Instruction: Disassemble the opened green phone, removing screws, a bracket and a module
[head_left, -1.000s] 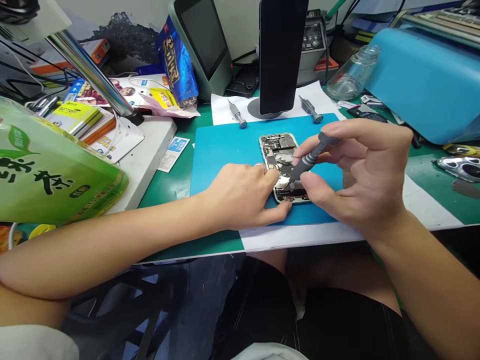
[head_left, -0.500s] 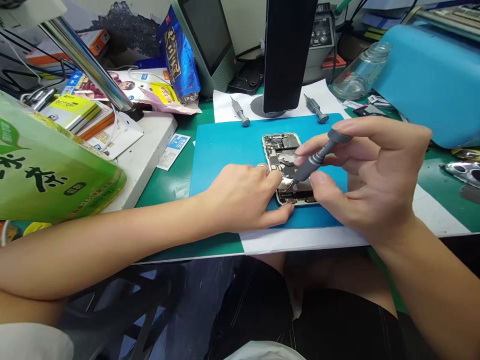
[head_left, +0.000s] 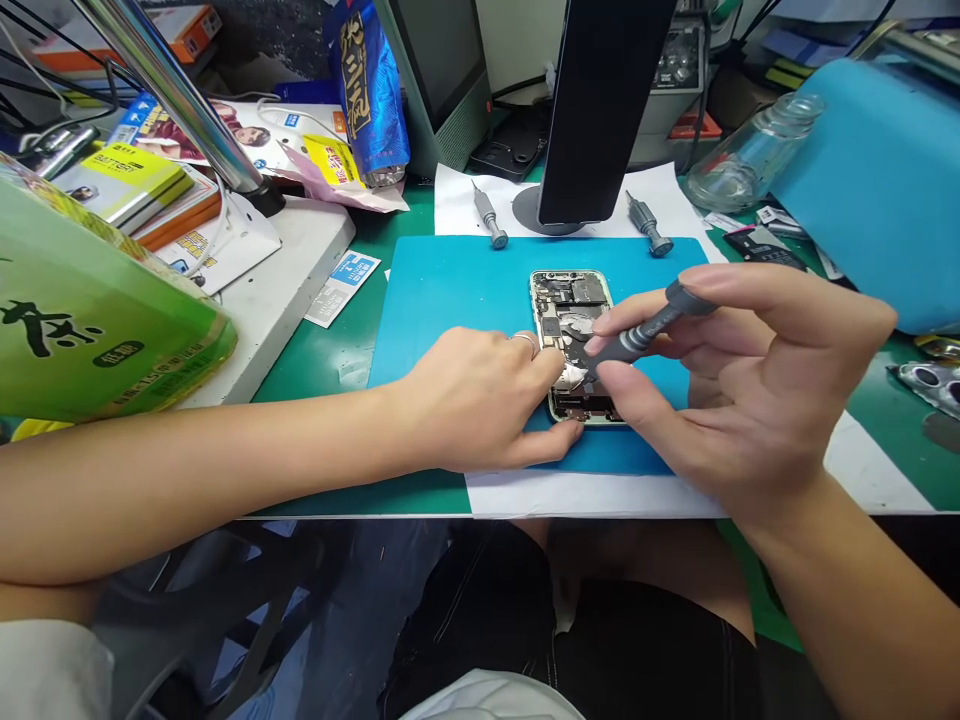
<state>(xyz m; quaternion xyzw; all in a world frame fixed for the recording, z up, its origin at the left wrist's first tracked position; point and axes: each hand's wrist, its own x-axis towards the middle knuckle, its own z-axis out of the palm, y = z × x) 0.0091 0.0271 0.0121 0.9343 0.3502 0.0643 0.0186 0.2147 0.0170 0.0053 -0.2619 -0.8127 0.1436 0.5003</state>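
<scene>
An opened smartphone [head_left: 571, 300], its inner boards and screws bare, lies on a blue mat [head_left: 450, 290]. My left hand [head_left: 487, 395] grips it at the lower left, thumb at the bottom edge and fingers bent over the left side. In my right hand [head_left: 765, 390] is a grey screwdriver [head_left: 645, 330], pinched by thumb and fingers with the index finger on its cap. The driver slants down to the lower half of the phone; its tip is hidden by my fingers.
Two more grey screwdrivers, one left [head_left: 490, 216] and one right [head_left: 649, 226], lie behind the mat beside a black upright phone-like slab [head_left: 607, 110]. A glass jar [head_left: 750, 160] stands at the back right. At the left are a green tea bag [head_left: 127, 310] and a metal lamp post [head_left: 187, 95].
The view has shifted slightly. My right hand keeps the screwdriver over the phone, its fingers a little changed on the shaft. My left hand stays on the phone.
</scene>
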